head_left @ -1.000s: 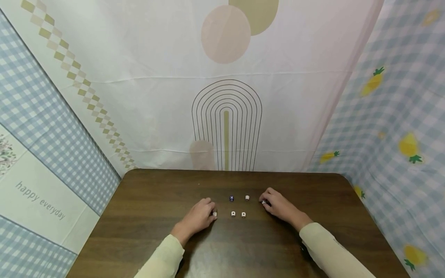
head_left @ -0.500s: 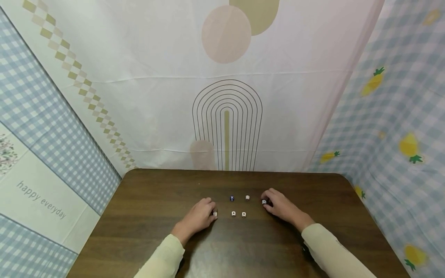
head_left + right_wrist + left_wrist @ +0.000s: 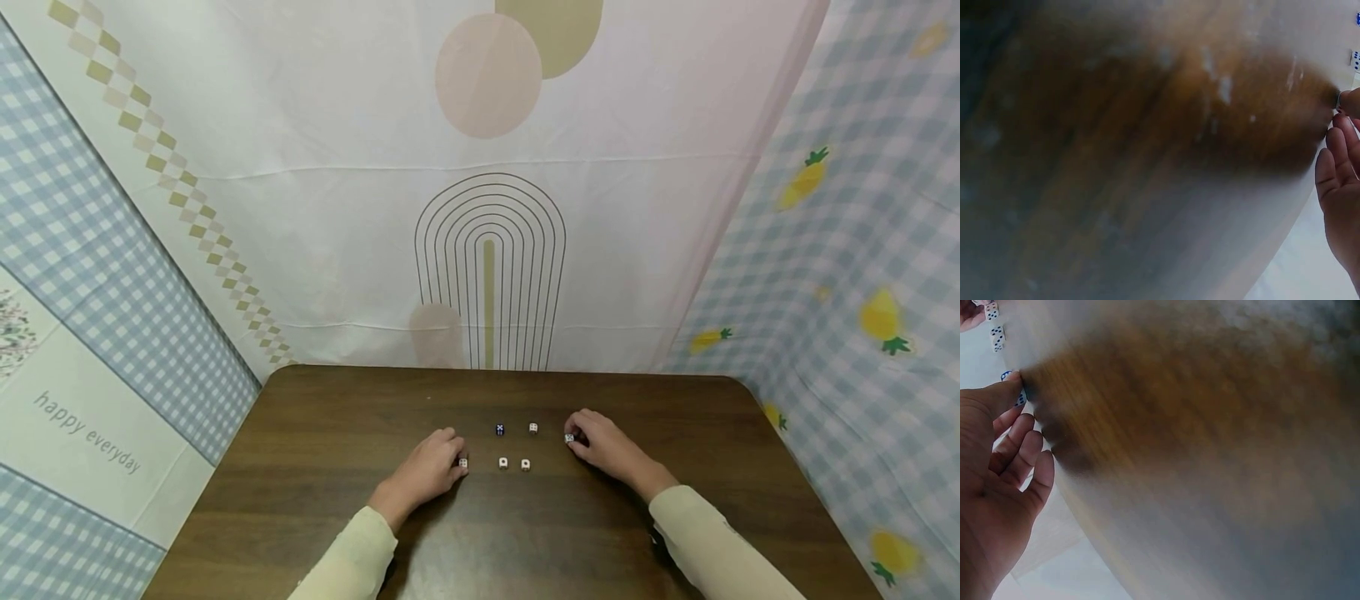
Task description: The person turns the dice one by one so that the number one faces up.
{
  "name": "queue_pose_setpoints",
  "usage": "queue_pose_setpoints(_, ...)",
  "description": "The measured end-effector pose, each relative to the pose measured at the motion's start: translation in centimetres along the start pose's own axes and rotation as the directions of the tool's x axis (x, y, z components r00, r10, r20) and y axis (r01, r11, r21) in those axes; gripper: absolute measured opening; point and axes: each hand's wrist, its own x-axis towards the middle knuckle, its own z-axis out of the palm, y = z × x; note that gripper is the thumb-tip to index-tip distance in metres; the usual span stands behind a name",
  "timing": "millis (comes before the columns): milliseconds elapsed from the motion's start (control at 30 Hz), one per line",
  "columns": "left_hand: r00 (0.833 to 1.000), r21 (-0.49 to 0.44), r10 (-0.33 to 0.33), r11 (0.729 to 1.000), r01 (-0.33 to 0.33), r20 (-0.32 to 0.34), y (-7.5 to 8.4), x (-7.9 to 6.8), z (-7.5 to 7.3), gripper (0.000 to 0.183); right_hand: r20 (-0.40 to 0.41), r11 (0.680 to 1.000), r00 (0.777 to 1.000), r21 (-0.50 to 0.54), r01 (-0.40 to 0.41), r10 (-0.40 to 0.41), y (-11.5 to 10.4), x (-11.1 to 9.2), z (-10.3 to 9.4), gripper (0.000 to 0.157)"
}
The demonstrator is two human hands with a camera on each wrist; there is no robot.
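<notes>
My left hand (image 3: 426,467) is at the left of a small group of dice and pinches a white die (image 3: 463,463) between thumb and finger. In the left wrist view that die (image 3: 1020,399) shows blue pips, partly covered by the thumb. To the right, my right hand (image 3: 604,446) pinches another die (image 3: 569,438) with thumb and fingertips; in the right wrist view the fingers hide it. Between the hands lie a dark blue die (image 3: 500,429) and a white die (image 3: 533,428) at the back, with two white dice, one left (image 3: 503,462) and one right (image 3: 526,465), in front.
The dice and hands are on a dark brown wooden table (image 3: 315,517) with rounded back corners. A white patterned cloth (image 3: 337,250) hangs behind it. Checked cloths hang at both sides, the right one (image 3: 840,275) printed with yellow fruit.
The die in the right hand has turned in the fingers, so its pipped face shows more plainly, and the hand has shifted slightly. The left hand and the dice between stay in place.
</notes>
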Motion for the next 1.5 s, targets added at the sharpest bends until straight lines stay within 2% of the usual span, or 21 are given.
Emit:
queue_pose_setpoints(333,1.000,0.001,0.004,1.000,-0.004,0.000,0.10,-0.03,-0.21,0.018,0.005,0.999,0.999,-0.010,0.033,-0.033,-0.09,0.34,-0.26,0.014)
queue_pose_setpoints(600,1.000,-0.001,0.002,1.000,-0.002,0.000,0.09,0.01,-0.18,0.018,0.033,0.997,0.999,-0.072,0.025,-0.022,-0.35,0.39,-0.47,0.009)
queue_pose_setpoints(833,1.000,-0.002,-0.002,1.000,0.002,0.005,0.10,0.08,-0.25,0.018,0.042,0.995,0.998,-0.086,0.043,-0.039,-0.55,0.31,-0.47,0.013)
queue_pose_setpoints(1100,1.000,-0.010,-0.001,1.000,0.002,0.006,0.07,-0.03,-0.21,0.018,0.039,0.999,0.999,-0.052,0.002,0.001,-0.41,-0.01,-0.33,0.020)
queue_pose_setpoints(1267,1.000,-0.007,0.000,1.000,0.000,0.001,0.09,-0.03,-0.27,0.019,0.044,0.999,0.998,-0.024,-0.032,0.033,-0.37,0.01,-0.27,0.018)
queue_pose_setpoints(1500,1.000,-0.007,0.003,1.000,-0.003,0.002,0.12,-0.04,-0.31,0.019,0.048,1.000,0.999,-0.019,-0.020,0.021,-0.18,0.05,-0.20,0.013)
